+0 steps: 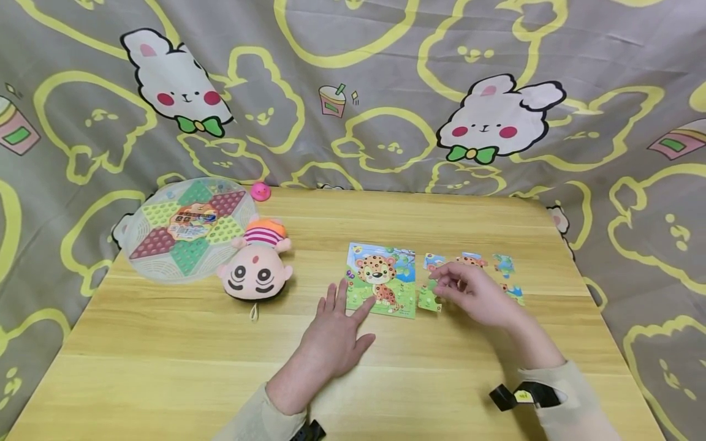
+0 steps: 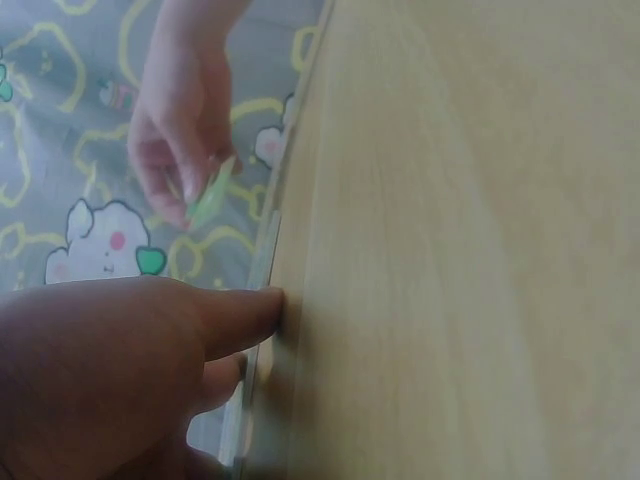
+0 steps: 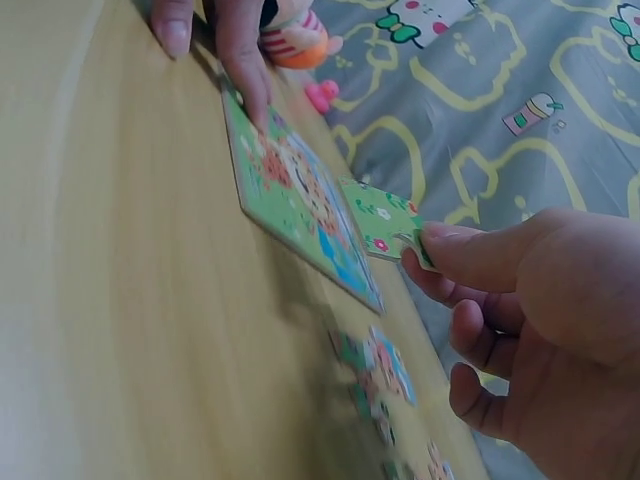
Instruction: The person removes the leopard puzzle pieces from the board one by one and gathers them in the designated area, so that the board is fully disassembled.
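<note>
A square leopard puzzle [image 1: 405, 294] lies on the wooden table in front of me. My left hand [image 1: 333, 340] rests at its lower left, fingers extended, the index fingertip on the picture. Just right of the puzzle, my right hand [image 1: 477, 294] pinches a green jigsaw piece [image 1: 429, 298] between thumb and forefinger. In the right wrist view that piece [image 3: 382, 222] shows white and red flowers, raised above the table. Partly behind the right hand lie loose jigsaw pieces [image 1: 504, 264], one of them a blue-topped piece [image 1: 434, 261] close to the held one.
A plush doll [image 1: 256, 272] with a pink face lies left of the puzzle. Beyond it are a round Chinese checkers board [image 1: 193, 254] in clear wrapping and a small pink toy [image 1: 261, 191]. A patterned curtain [image 1: 386, 165] hangs along the table's far edge.
</note>
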Demonstrator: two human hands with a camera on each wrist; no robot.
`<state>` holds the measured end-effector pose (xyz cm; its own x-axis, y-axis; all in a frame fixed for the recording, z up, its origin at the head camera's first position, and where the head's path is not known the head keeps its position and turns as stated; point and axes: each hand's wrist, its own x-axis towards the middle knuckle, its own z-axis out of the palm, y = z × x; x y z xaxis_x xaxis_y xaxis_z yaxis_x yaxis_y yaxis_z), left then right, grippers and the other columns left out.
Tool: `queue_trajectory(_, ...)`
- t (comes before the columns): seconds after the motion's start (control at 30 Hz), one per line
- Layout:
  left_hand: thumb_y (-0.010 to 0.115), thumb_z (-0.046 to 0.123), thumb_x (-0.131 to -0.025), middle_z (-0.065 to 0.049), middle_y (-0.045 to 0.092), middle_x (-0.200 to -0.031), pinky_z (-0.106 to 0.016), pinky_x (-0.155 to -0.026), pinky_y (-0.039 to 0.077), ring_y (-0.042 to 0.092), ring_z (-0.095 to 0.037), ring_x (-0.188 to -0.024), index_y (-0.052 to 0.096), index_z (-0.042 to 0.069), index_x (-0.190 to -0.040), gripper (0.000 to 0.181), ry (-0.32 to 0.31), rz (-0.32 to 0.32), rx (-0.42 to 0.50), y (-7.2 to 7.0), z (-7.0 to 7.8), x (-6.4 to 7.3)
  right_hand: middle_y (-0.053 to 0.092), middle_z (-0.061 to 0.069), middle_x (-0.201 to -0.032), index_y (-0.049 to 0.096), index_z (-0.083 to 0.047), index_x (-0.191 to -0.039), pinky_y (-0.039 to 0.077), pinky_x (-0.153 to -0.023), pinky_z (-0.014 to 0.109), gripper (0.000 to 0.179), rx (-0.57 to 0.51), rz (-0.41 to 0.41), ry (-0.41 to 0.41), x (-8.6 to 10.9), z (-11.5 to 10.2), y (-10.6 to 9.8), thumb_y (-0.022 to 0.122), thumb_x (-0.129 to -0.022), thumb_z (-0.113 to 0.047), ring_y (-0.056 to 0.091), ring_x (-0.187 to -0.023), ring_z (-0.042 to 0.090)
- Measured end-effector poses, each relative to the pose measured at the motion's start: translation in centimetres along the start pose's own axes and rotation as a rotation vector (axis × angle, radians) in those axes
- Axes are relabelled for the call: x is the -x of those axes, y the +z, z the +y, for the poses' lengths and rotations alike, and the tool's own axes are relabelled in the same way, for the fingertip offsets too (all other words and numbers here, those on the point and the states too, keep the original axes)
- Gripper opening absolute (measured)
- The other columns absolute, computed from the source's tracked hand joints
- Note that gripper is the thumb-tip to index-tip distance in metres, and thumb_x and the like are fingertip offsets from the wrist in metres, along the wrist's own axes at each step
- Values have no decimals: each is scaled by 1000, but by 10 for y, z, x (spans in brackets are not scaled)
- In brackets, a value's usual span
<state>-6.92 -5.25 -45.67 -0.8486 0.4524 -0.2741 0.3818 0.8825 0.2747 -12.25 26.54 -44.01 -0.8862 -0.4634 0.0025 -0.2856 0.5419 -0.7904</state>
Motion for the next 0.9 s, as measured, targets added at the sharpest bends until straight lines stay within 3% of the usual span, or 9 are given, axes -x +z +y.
queue_trajectory(0.4,52,58,-107,-36,8,-169,-64,-122,26,14,-57,-153,31,33,-168,70,0,18,-2,0,-1,1,70,-3,-91,73,-11,-117,52,-70,27,14,50,-81,70,25,14,-4,71,-103,-11,61,-80,15)
queue_trajectory(0.9,52,58,-107,-36,8,-168,-64,-122,26,14,-57,-153,31,33,-168,70,1,19,-7,0,1,0,65,-7,-94,74,-10,-117,52,-77,27,17,127,-55,112,32,19,2,72,-101,-5,60,-87,13)
